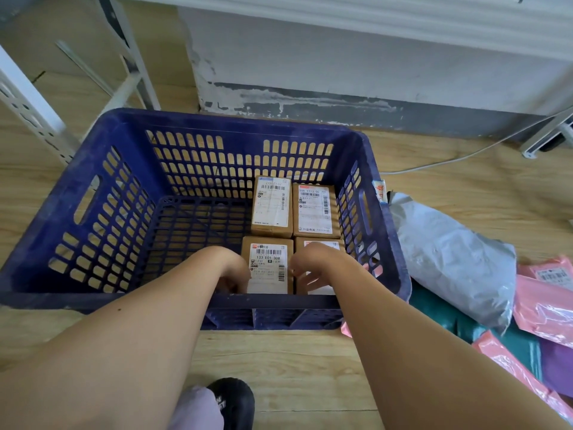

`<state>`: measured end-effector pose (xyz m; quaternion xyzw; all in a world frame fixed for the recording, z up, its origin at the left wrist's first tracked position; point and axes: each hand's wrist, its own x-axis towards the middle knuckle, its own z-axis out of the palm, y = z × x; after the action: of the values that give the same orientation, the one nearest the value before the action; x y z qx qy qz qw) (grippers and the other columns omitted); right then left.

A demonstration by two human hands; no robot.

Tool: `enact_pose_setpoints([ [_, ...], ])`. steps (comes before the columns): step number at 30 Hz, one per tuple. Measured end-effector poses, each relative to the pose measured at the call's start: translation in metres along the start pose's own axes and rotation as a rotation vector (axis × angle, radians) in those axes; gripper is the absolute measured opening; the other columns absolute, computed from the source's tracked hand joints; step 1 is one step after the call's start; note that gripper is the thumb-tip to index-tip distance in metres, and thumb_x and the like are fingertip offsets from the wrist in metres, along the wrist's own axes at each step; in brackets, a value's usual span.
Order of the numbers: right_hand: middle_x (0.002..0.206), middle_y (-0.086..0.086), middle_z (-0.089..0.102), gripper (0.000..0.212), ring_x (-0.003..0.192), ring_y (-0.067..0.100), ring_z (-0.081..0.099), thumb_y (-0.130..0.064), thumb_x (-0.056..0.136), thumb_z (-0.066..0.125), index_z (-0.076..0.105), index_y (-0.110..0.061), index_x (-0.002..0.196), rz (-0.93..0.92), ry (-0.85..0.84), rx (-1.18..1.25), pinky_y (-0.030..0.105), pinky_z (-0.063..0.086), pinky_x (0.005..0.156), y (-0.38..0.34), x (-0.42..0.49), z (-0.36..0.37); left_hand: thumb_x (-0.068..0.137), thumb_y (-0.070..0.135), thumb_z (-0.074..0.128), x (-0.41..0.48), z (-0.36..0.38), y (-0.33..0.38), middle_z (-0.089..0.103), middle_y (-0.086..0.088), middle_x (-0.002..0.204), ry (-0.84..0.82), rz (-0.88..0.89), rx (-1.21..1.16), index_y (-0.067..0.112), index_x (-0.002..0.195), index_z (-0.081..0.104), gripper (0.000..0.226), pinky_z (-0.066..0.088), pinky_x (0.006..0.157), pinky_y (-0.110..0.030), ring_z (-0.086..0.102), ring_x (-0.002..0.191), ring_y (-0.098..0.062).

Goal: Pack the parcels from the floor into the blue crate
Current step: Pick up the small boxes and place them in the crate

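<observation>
Crate (217, 121), boxes (273, 209) inside, left hand (231, 273), right hand (310, 270)

Perhaps four parcels (272, 209) in blue crate (235, 121)

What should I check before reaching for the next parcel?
1. Crate room: ok, the left half of the blue crate shows bare floor.
2. Packed boxes flat, labels up: ok for the far boxes.
3. Near-left box seated: cannot tell, the crate rim hides its near edge.
4. Hands free: not ok, left hand and right hand flank that box.
5. Floor cleared: not ok, a grey mailer and pink mailers lie right of the crate.
</observation>
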<state>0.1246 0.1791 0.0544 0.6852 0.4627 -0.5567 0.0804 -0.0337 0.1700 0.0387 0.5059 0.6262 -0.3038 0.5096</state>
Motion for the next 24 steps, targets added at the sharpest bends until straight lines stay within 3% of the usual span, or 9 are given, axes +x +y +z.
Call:
enact_pose_setpoints([
  [3, 0.110, 0.009, 0.058, 0.020, 0.093, 0.023, 0.060, -0.011, 0.093, 0.044, 0.054, -0.009, 0.110, -0.013, -0.001, 0.013, 0.036, 0.054, 0.090, 0.000, -0.003, 0.001, 0.093, 0.007, 0.053, -0.001, 0.000, -0.001, 0.055, -0.012, 0.111, 0.000, -0.009, -0.091, 0.001, 0.131, 0.049, 0.039, 0.047, 0.075, -0.028, 0.055, 0.089, -0.021],
  [10, 0.121, 0.010, 0.058, 0.029, 0.092, 0.021, 0.059, -0.019, 0.094, 0.046, 0.056, -0.010, 0.120, -0.041, 0.025, 0.014, 0.034, 0.052, 0.089, -0.001, -0.017, 0.000, 0.091, 0.006, 0.053, -0.007, 0.000, -0.003, 0.056, -0.008, 0.091, 0.089, 0.008, -0.127, 0.003, 0.126, 0.054, 0.035, 0.045, 0.066, -0.025, 0.052, 0.070, -0.016],
  [15, 0.109, 0.009, 0.061, 0.032, 0.091, 0.021, 0.062, -0.011, 0.093, 0.047, 0.056, -0.007, 0.123, -0.092, 0.090, 0.012, 0.033, 0.052, 0.087, -0.004, -0.031, -0.006, 0.092, 0.020, 0.053, -0.023, -0.008, -0.004, 0.055, -0.011, 0.122, 0.369, 0.081, -0.123, 0.010, 0.132, 0.046, 0.041, 0.049, 0.086, -0.034, 0.056, 0.108, -0.025],
  [18, 0.101, 0.011, 0.058, 0.034, 0.089, 0.022, 0.059, -0.003, 0.092, 0.047, 0.056, -0.001, 0.124, -0.180, 0.165, 0.001, 0.033, 0.051, 0.084, -0.012, -0.042, -0.011, 0.093, 0.019, 0.052, -0.042, -0.019, 0.004, 0.051, -0.009, 0.134, 0.532, 0.222, -0.123, 0.010, 0.134, 0.046, 0.042, 0.041, 0.083, -0.029, 0.051, 0.106, -0.019],
  [20, 0.108, 0.014, 0.063, 0.032, 0.097, 0.028, 0.064, 0.000, 0.090, 0.046, 0.060, 0.001, 0.119, -0.247, 0.227, -0.044, 0.036, 0.054, 0.090, -0.016, -0.052, -0.016, 0.093, 0.015, 0.052, -0.054, -0.024, 0.014, 0.054, -0.007, 0.133, 0.600, 0.327, -0.129, 0.012, 0.129, 0.053, 0.037, 0.043, 0.080, -0.027, 0.053, 0.107, -0.019],
  [24, 0.107, 0.007, 0.068, 0.029, 0.100, 0.026, 0.065, -0.004, 0.090, 0.047, 0.069, -0.013, 0.106, -0.373, 0.468, 0.076, 0.039, 0.055, 0.088, -0.016, -0.070, -0.028, 0.091, 0.013, 0.052, -0.076, -0.029, 0.040, 0.052, -0.006, 0.136, 0.762, 0.432, -0.136, 0.014, 0.130, 0.053, 0.039, 0.046, 0.095, -0.033, 0.053, 0.117, -0.021],
])
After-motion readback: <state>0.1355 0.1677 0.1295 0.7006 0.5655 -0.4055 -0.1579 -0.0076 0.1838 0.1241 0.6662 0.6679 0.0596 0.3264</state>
